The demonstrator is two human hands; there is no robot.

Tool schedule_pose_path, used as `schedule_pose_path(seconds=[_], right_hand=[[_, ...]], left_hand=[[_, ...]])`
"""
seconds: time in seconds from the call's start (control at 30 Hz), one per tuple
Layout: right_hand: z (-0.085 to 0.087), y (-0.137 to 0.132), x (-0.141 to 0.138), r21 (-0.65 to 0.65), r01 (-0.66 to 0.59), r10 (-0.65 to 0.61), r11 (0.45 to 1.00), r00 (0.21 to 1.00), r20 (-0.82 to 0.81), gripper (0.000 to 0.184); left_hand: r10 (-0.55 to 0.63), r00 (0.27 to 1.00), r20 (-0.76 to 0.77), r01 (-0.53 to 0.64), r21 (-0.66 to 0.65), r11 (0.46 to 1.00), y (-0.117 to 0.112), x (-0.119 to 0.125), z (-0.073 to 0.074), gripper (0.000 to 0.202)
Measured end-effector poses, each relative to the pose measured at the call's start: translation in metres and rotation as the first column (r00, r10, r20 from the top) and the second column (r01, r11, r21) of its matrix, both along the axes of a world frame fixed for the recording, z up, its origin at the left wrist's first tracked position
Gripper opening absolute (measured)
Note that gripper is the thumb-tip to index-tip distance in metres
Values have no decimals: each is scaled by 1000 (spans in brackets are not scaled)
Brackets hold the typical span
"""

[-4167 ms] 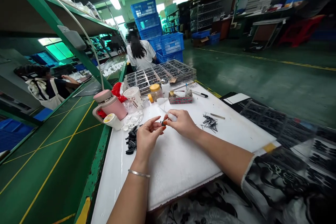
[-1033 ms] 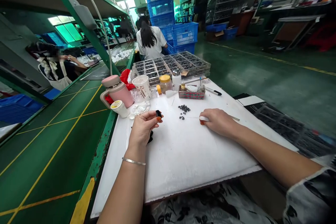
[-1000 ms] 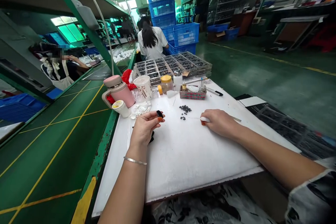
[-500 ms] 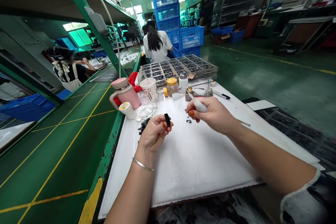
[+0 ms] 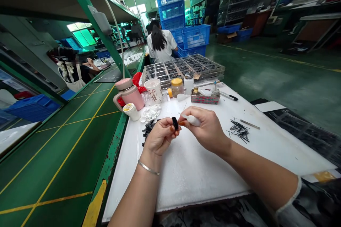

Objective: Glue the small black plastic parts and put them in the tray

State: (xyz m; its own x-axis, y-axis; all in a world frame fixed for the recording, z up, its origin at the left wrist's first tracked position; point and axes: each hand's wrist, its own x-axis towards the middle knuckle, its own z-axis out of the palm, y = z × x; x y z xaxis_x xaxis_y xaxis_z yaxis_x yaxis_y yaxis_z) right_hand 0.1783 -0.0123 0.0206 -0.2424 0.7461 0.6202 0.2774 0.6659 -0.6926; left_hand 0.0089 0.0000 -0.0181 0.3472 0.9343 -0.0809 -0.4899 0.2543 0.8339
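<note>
Head-worn view, forward and down onto left hand (image 5: 160,136) and right hand (image 5: 206,127)

Pad (image 5: 191,181) on bench. On it: loose parts (image 5: 148,132) just left of my left hand (image 5: 161,136), pins (image 5: 239,130) right of my right hand (image 5: 206,127). Behind them: box (image 5: 205,97), jar (image 5: 177,87); tray (image 5: 183,69) beyond, flask (image 5: 129,94) back left.

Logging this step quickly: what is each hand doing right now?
Left hand: closed, pinching a small black part.
Right hand: closed, gripping a white-handled pointed tool.
</note>
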Motion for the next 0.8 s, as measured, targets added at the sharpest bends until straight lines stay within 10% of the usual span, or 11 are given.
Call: schedule_pose_path(seconds=[0.4,0.8], right_hand=[[-13,1,-2,337,-8,-54,942,983,174,22],[-14,7,6,-28,23,-24,999,999,-22,6]], left_hand=[[43,999,-24,-43,-20,999,0,3,1,30],[113,985,-127,-112,14,994,3,2,-1,27]])
